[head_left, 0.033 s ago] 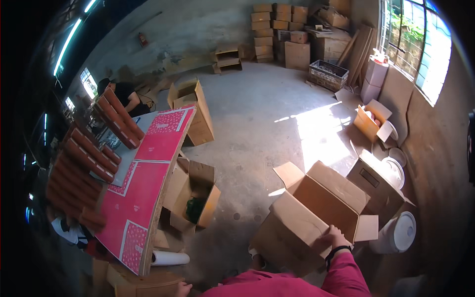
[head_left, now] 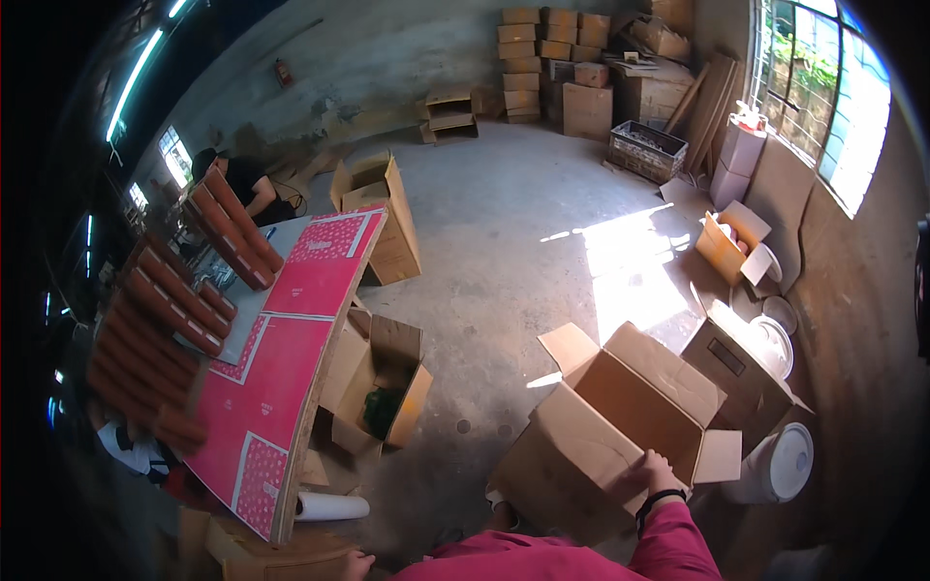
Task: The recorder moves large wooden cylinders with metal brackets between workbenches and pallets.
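Cardboard box (head_left: 581,445) first, since that's what you've got hold of: honestly, next to nothing changes between the last shot and this one. The view shifts a touch, so stuff on your right sits slightly lower, and I'd put that down to your head moving rather than the box. Your right hand (head_left: 661,474) is still at the same spot, fingers bent over the near top edge, and it looks like a proper grip on the cardboard. So as far as I can judge, the work with the box is no further along. Your left hand (head_left: 358,565) barely peeks in at the bottom, close to some brown cardboard (head_left: 281,560); can't tell if it's holding anything.

The box itself sits on the floor (head_left: 465,320) in front of you, a bit to your right, with the white bucket (head_left: 780,465) just beside it and another carton (head_left: 741,373) right behind. It's plain brown, a bit scuffed, top open, flaps splayed outward. You can see bare brown wall inside, but the bottom is hidden from this angle, so no idea what's down there. Sides look pretty straight to me, nothing badly crushed.
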A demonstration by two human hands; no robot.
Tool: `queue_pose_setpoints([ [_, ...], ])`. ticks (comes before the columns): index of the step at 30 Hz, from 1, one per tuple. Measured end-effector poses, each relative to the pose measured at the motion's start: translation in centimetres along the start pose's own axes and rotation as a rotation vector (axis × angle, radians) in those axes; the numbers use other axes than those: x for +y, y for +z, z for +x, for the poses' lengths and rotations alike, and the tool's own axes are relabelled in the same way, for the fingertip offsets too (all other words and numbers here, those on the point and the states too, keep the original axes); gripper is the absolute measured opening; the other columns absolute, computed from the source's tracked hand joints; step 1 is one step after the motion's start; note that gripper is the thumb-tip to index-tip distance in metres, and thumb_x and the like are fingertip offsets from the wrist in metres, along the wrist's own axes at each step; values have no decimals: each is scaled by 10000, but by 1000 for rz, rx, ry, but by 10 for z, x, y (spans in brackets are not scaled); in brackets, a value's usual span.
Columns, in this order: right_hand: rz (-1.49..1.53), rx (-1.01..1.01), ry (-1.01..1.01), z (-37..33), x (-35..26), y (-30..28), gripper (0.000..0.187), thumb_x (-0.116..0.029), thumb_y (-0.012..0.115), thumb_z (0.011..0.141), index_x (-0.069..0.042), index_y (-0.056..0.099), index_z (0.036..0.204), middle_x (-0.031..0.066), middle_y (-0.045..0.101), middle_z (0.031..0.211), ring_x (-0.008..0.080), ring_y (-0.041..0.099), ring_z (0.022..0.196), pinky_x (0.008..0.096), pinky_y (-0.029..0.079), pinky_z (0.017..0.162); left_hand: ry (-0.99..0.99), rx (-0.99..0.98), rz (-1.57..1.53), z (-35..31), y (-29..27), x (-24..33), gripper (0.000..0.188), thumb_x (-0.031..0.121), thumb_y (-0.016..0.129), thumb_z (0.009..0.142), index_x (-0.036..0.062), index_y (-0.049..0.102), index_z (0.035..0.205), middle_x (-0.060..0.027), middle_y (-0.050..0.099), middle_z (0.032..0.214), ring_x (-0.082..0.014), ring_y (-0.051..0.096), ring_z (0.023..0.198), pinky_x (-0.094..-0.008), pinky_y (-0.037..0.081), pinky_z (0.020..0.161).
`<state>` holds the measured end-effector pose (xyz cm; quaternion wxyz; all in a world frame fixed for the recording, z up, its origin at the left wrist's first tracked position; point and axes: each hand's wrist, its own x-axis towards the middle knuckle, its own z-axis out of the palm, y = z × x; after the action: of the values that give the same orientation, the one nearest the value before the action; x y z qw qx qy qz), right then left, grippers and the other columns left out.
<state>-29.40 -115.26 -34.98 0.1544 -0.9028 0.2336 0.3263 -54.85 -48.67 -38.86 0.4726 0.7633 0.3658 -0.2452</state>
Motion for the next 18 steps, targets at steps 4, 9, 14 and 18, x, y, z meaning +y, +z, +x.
queue_pose_setpoints([
  [4, -173, 65, -226, 25, -19, 48, 256, -281, 610, 582, -99, 622, 761, 108, 608, 813, 248, 580, 835, 317, 464, 743, -163, 248, 165, 33, -1, 94, 424, 221, 667, 655, -36, 523, 960, -141, 576, 882, -217, 561, 799, -325, 452, 695],
  [9, -112, 188, -275, -6, -118, 2, 168, -206, 488, 678, -132, 631, 725, 77, 614, 754, 251, 590, 762, 341, 469, 674, -10, 244, 201, 80, -3, 182, 436, 245, 671, 646, -3, 533, 977, -143, 574, 918, -240, 558, 855, -325, 441, 754],
  [14, -357, 227, -360, 4, -190, -64, 176, -243, 573, 619, -130, 632, 740, 61, 611, 747, 220, 598, 753, 304, 482, 660, 67, 242, 122, 121, 16, 201, 419, 243, 693, 624, 1, 550, 934, -124, 587, 834, -218, 572, 786, -312, 455, 706],
  [18, -22, 390, -275, -7, -226, -117, 279, -327, 663, 552, -109, 611, 718, 78, 583, 777, 253, 572, 787, 348, 465, 681, 16, 157, 168, 110, 21, 220, 393, 208, 678, 656, -8, 532, 950, -98, 570, 805, -181, 555, 731, -300, 453, 636],
])
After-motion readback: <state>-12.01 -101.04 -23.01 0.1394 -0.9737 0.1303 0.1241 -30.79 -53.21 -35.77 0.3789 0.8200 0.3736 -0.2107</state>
